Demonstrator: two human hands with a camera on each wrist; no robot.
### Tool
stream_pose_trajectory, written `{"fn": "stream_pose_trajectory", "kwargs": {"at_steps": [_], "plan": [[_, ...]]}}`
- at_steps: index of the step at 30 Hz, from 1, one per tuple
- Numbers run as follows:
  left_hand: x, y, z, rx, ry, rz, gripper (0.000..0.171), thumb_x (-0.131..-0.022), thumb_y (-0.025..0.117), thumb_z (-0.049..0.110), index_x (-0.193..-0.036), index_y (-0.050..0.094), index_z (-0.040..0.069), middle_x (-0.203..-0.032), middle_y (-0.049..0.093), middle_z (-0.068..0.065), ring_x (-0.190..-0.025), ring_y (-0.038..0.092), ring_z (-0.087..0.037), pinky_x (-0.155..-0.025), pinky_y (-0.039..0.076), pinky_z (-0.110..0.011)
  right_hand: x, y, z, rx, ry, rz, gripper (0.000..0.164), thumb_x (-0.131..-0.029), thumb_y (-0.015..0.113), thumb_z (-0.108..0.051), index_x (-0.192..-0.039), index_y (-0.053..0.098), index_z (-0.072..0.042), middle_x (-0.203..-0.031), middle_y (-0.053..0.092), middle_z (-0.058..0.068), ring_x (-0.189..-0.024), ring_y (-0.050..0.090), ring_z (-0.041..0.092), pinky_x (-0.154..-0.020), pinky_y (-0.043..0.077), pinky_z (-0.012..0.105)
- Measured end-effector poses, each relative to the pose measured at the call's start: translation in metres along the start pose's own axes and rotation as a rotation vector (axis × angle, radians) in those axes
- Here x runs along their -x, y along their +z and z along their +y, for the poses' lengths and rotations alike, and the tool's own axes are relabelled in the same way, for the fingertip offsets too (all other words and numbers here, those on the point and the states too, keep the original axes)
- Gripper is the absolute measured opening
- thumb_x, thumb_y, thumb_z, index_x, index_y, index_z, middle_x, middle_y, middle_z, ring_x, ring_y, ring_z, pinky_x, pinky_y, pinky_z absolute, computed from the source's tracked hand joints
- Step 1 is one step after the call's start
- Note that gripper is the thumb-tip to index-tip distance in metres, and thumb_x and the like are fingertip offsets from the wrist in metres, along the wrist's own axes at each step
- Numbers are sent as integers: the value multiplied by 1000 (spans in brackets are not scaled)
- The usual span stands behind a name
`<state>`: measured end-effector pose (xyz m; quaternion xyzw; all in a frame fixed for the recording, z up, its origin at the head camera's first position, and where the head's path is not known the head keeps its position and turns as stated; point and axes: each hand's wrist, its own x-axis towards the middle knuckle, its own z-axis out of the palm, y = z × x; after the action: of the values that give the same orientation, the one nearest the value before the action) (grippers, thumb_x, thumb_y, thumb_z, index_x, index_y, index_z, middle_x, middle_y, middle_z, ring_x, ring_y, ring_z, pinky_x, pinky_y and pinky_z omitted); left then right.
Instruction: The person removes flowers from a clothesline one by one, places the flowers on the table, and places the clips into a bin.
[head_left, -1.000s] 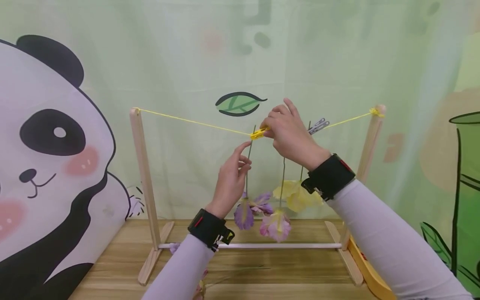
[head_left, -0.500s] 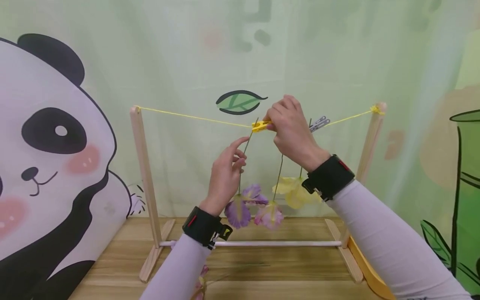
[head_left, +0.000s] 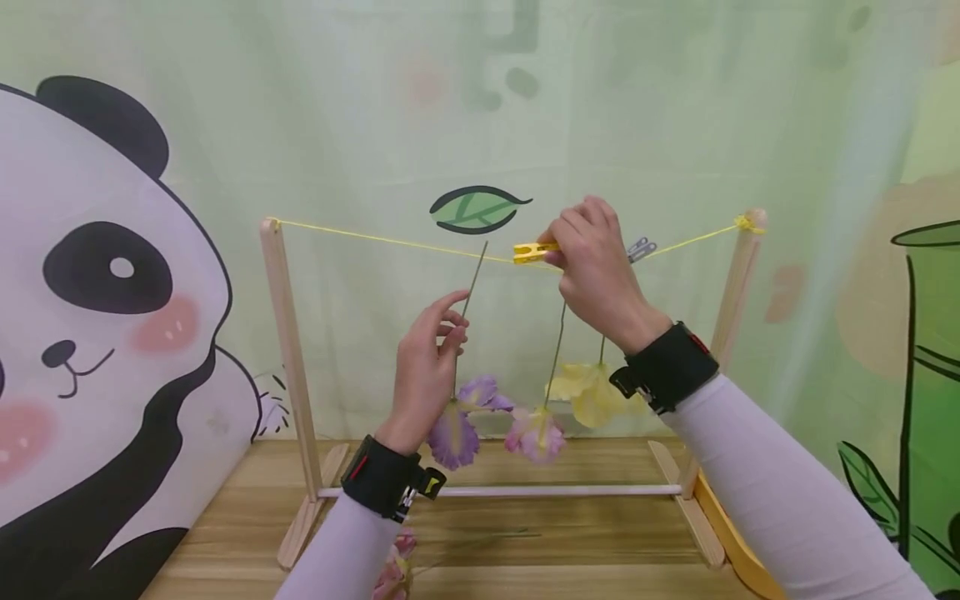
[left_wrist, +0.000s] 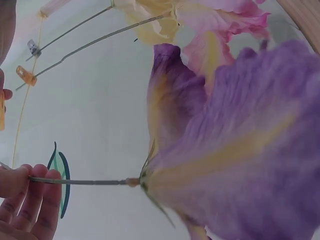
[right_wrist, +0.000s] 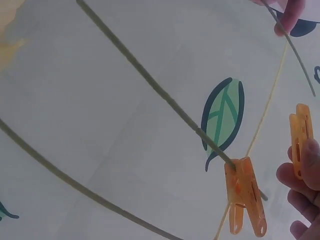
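My left hand (head_left: 426,354) pinches the thin stem (left_wrist: 90,182) of a purple artificial iris (left_wrist: 240,135) between thumb and fingers. The bloom hangs downward, and the stem's top end rises past the yellow line (head_left: 390,241) in the head view. To the right, my right hand (head_left: 600,267) pinches a yellow clothespin (head_left: 531,252) at the line's height, apart from the stem. Close by, another clothespin (right_wrist: 243,195), orange-yellow, grips the line and the stem of a pink flower (head_left: 536,433). A grey clothespin (head_left: 641,249) is on the line above a yellow flower (head_left: 588,392).
Two wooden posts (head_left: 288,350) hold up the line, joined low down by a white bar (head_left: 555,491). On the wooden table (head_left: 585,550) lies a pink flower (head_left: 393,571) by my left sleeve. A yellow-orange tray (head_left: 738,550) stands by the right foot of the frame.
The yellow clothespin was at the top of the purple iris's stem on the line; now they are apart. My left hand has moved left and down with the iris, my right hand slightly right.
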<state>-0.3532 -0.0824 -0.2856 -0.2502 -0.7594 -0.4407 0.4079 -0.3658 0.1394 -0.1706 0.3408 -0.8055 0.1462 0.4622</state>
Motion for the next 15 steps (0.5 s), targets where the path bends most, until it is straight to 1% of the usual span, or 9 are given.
{"fn": "stream_pose_trajectory", "kwargs": {"at_steps": [5,8,12,15], "plan": [[7,-4,-3,0,-2,15,39,-103,61,-2,-140,63,12,-102,66,-10,-86,68,-25,-68,57,-32,8,1,3,-29,-6,62,9,-97,66,5,-105,69,5,-96,61,16,-111,47,38,-120,22,52],[11,-5,-4,1,-2,23,38,-103,60,-3,-138,65,11,-102,67,-9,-86,68,-24,-67,56,-31,13,1,5,-46,-23,105,13,-98,66,2,-110,70,3,-101,62,15,-112,47,38,-116,23,54],[17,-5,-6,-6,-1,19,35,-104,60,1,-138,66,11,-103,67,-10,-88,68,-22,-69,56,-31,20,0,7,-78,-39,141,15,-98,67,1,-113,69,2,-106,63,16,-113,47,38,-114,24,55],[23,-4,-7,-5,-3,14,34,-104,60,2,-137,66,11,-104,67,-10,-91,68,-22,-71,57,-32,27,-1,8,-104,-34,154,16,-99,67,-1,-115,68,2,-111,63,17,-116,47,38,-115,24,54]]}}
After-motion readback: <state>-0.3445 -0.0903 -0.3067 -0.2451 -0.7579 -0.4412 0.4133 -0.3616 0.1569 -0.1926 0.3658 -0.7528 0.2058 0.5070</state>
